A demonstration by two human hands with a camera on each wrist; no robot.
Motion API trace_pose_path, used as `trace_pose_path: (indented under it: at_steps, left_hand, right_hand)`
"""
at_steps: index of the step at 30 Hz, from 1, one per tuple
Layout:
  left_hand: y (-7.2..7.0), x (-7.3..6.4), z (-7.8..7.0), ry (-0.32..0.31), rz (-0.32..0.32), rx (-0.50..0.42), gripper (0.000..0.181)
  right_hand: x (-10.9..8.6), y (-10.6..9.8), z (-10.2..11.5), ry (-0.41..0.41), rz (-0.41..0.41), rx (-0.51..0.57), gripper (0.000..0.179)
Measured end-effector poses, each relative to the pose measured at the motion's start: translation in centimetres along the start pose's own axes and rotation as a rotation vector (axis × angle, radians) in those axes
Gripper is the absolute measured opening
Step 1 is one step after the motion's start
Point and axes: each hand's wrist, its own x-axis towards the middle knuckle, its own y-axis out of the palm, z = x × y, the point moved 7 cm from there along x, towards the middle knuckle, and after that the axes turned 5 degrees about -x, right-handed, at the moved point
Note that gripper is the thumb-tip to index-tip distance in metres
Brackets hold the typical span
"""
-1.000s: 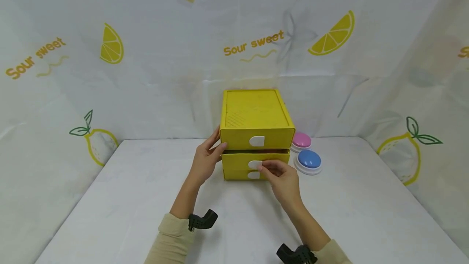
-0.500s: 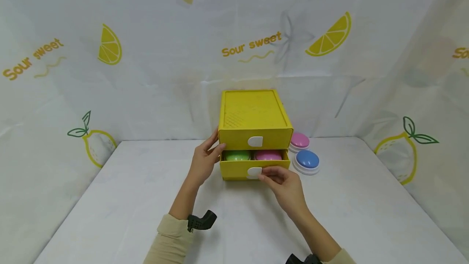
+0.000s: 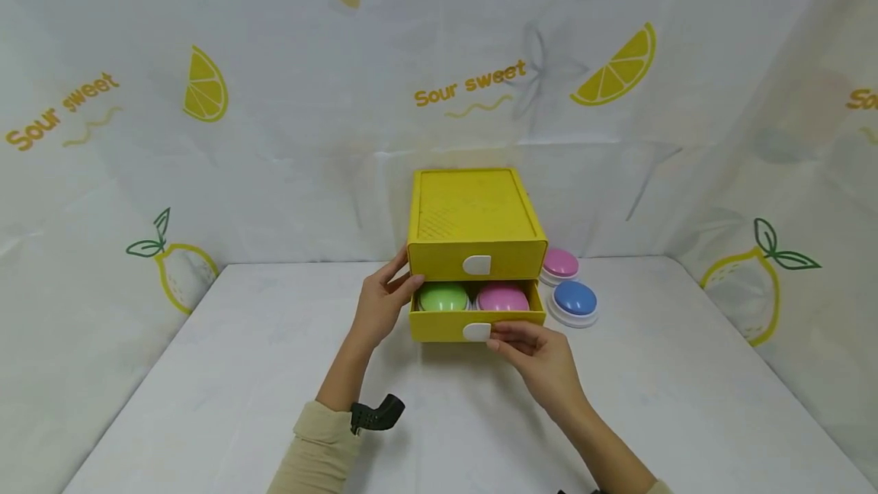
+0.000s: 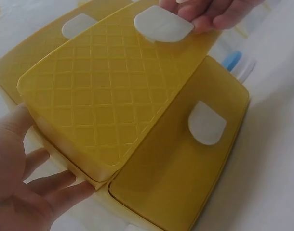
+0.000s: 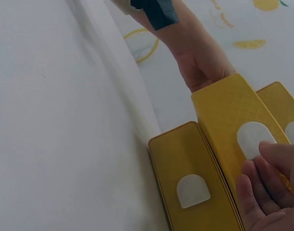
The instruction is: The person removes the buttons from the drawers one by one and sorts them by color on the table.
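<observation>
A yellow drawer cabinet (image 3: 473, 204) stands against the back cloth. Its middle drawer (image 3: 439, 328) is pulled out, showing a green dome button (image 3: 443, 296) and a pink dome button (image 3: 502, 297) side by side inside. My right hand (image 3: 549, 368) pinches the white handle (image 3: 476, 332) of this drawer between thumb and fingers. On the cabinet's left side my left hand (image 3: 384, 299) rests with fairly straight fingers, thumb near the front edge. Beneath the pulled-out drawer, the bottom drawer (image 4: 156, 178) with its own white handle (image 4: 207, 122) is shut; the head view hides it.
Right of the cabinet, on the white table (image 3: 274, 372), stand a blue dome button (image 3: 575, 299) and, behind it, another pink button (image 3: 560, 263). Both have white bases. A lemon-print cloth (image 3: 302, 136) hangs behind and at the sides.
The middle drawer has slid out toward me with my right hand on its handle, from a narrow gap to partly out. The green and pink buttons inside have come into view; my left hand stays put.
</observation>
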Motion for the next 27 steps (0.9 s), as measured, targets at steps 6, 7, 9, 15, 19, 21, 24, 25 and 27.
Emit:
trace_pose_path:
  at_steps: [6,7,9,15,19,21,24,25,27]
  left_hand:
    - [0.0,0.1,0.2,0.001,-0.001,0.000,0.063]
    - [0.0,0.0,0.2,0.002,-0.003,0.001,0.062]
    - [0.0,0.0,0.3,0.006,-0.005,0.000,0.062]
    - [0.1,0.0,0.4,0.027,-0.015,0.008,0.062]
    - [0.2,-0.1,0.9,0.012,-0.029,0.034,0.062]
    - [0.2,-0.1,1.1,0.006,-0.024,0.037,0.063]
    - [0.3,-0.1,1.3,0.007,-0.003,0.028,0.065]
    - [0.3,-0.1,1.3,0.005,0.004,0.025,0.065]
    - [0.3,-0.1,1.3,0.005,0.016,0.021,0.066]
  right_hand:
    - [-0.2,0.0,0.2,-0.001,0.038,-0.008,0.024]
    - [-0.2,0.0,0.1,0.006,0.041,-0.014,0.024]
    - [-0.4,-0.1,-0.1,0.022,0.046,-0.027,0.024]
    - [-0.6,-0.4,-0.5,0.022,0.057,-0.071,0.020]
    - [-0.7,-0.3,-0.6,0.014,0.095,-0.098,0.018]
    - [-0.8,-0.2,-0.7,0.017,0.107,-0.089,0.019]
    - [-0.9,-0.2,-0.8,0.007,0.093,-0.056,0.023]
    - [-0.9,-0.2,-0.7,0.004,0.080,-0.046,0.024]
    - [-0.9,-0.2,-0.5,-0.004,0.053,-0.029,0.026]
